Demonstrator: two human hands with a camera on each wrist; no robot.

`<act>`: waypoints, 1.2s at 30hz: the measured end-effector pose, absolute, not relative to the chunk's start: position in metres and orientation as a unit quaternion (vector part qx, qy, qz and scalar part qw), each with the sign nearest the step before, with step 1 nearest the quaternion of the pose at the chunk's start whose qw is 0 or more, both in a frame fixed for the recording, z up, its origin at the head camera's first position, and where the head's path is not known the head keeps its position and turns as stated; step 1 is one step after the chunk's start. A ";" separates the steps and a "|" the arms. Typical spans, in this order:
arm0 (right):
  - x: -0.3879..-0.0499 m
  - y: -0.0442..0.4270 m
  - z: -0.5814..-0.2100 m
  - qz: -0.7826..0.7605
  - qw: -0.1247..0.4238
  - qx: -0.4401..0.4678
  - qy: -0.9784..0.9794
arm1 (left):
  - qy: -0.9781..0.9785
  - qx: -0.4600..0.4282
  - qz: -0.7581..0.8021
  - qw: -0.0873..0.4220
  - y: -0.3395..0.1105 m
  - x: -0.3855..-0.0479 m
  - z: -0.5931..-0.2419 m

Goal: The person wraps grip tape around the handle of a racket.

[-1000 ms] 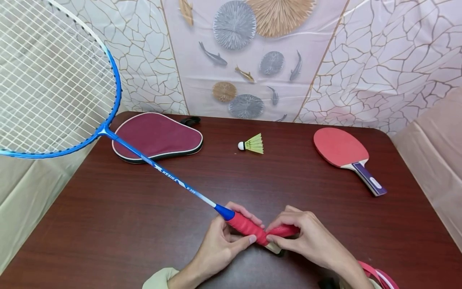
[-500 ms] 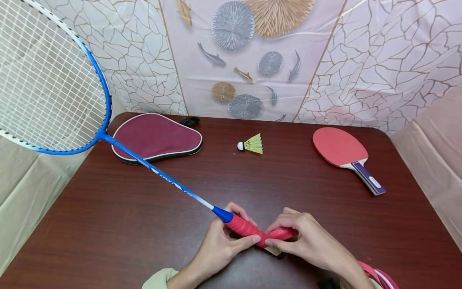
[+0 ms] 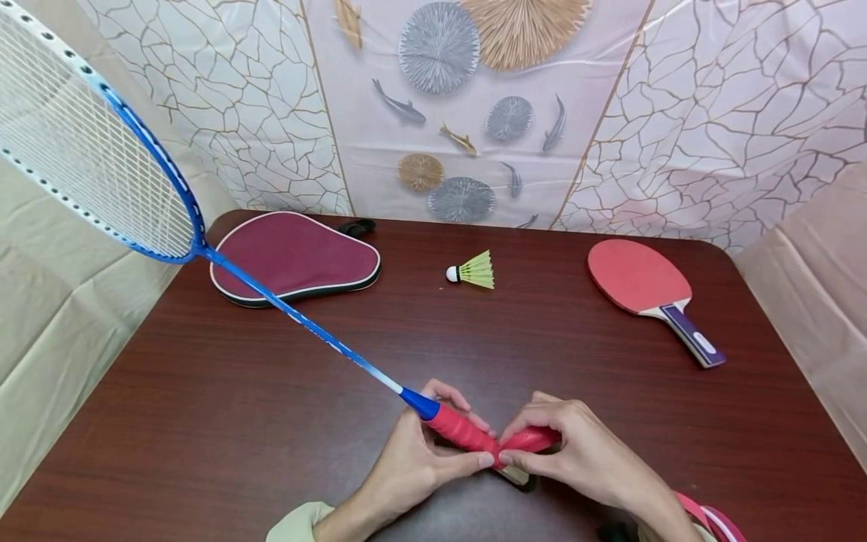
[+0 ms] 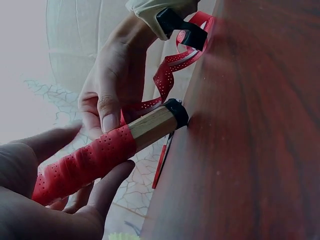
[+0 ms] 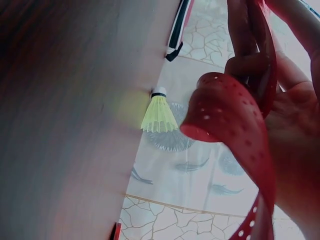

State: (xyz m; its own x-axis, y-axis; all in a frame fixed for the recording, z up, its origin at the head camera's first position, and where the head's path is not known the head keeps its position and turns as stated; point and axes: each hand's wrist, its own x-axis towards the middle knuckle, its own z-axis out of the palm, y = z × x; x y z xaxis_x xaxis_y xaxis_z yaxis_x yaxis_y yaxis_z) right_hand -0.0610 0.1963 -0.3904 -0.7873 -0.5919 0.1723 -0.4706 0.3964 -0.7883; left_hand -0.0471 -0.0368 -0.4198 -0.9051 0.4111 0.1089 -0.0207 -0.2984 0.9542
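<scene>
A blue and white badminton racket [image 3: 298,316] slants across the head view, its strung head at upper left. Red perforated grip tape [image 4: 85,165] is wound round most of its handle, while a bare wooden end [image 4: 152,126] with a black butt shows beyond it. My left hand [image 3: 413,459] grips the wrapped part, thumb near the tape's edge. Close beside it my right hand [image 3: 576,444] pinches the loose length of tape [image 5: 230,107], which twists down past the wrist. The butt is near the table; contact is unclear.
On the dark wooden table [image 3: 271,421] lie a maroon paddle case [image 3: 294,256] at back left, a yellow shuttlecock [image 3: 474,271] at back centre and a red table tennis paddle [image 3: 640,278] at right. A patterned cloth [image 3: 467,113] hangs behind.
The racket has rolled about its shaft, so its head now appears narrower and more edge-on. My left thumb has shifted slightly towards the butt. My right hand keeps its pinch on the tape.
</scene>
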 end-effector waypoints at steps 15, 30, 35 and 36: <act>-0.062 0.199 -0.389 -0.458 0.085 -0.342 0.816 | 0.581 0.178 0.780 0.149 -0.037 -0.047 -0.421; -0.065 0.201 -0.392 -0.470 0.073 -0.382 0.792 | 0.584 0.194 0.774 0.150 -0.038 -0.048 -0.421; -0.064 0.200 -0.390 -0.458 0.088 -0.352 0.811 | 0.586 0.198 0.769 0.161 -0.039 -0.049 -0.420; -0.064 0.200 -0.390 -0.457 0.095 -0.345 0.814 | 0.587 0.198 0.767 0.164 -0.040 -0.049 -0.420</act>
